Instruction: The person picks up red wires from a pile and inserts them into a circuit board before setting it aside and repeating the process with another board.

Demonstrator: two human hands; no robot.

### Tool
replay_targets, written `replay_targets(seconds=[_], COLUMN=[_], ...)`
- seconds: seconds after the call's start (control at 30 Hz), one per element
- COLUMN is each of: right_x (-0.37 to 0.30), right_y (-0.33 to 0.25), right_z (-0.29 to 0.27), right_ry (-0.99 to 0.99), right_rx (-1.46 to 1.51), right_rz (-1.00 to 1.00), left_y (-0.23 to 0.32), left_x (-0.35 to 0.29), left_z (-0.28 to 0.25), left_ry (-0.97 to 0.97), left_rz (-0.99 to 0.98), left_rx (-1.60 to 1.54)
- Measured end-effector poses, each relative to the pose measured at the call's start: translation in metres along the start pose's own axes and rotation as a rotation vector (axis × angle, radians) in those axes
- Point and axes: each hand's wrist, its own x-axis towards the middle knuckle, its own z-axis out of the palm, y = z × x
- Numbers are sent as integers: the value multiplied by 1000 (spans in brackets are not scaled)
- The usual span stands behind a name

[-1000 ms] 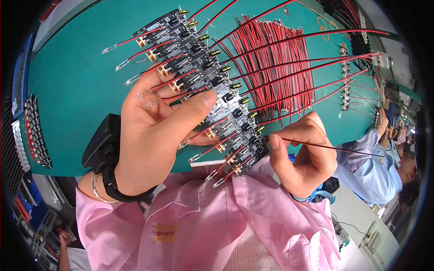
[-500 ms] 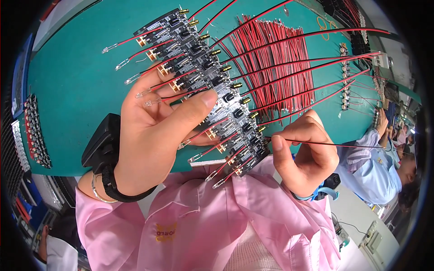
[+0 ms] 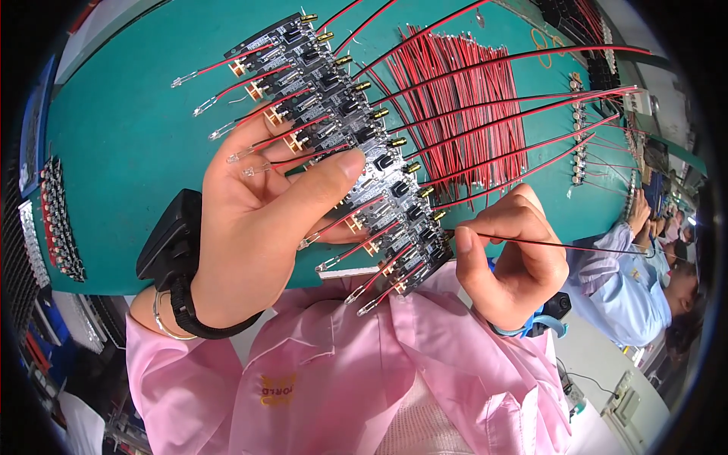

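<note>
While clamping the circuit-board panel (image 3: 377, 159) at centre between thumb and fingers of the left hand (image 3: 254, 227), pinching one wire (image 3: 588, 249) at three o'clock between fingertips of the right hand (image 3: 519, 258), joint unclear; already trailing long wires (image 3: 561, 51) along most of one edge, so seemingly lacking few; leaving a loose wire bundle (image 3: 462, 117) at one o'clock partly screened by those; showing component strips (image 3: 61, 220) at nine.

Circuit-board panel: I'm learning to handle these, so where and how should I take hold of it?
Probably mid-length, from the left, thumb above and fingers beneath, as the left hand does. The circuit-board panel is long and flat, with long red-and-black wires extending from its right edge.
</note>
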Motion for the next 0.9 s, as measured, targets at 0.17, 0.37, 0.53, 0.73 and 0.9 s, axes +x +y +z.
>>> replay_targets(seconds=[0.17,0.37,0.53,0.73,0.9], right_x=[-1,-1,-3,-6,-10], right_y=[-4,-4,-3,-4,-5], right_z=[2,0,-1,2,3], right_ry=[19,22,18,27,5], right_rx=[-30,-36,-29,-39,-93], right_rz=[23,51,66,22,-96], left_y=[1,0,-3,-5,-9], left_x=[-2,-2,-3,-7,-14], left_z=[-1,0,0,-2,-4], left_ry=[-6,5,4,11,27], left_rz=[4,8,21,28,34], left_rx=[-4,-16,-36,-30,-18])
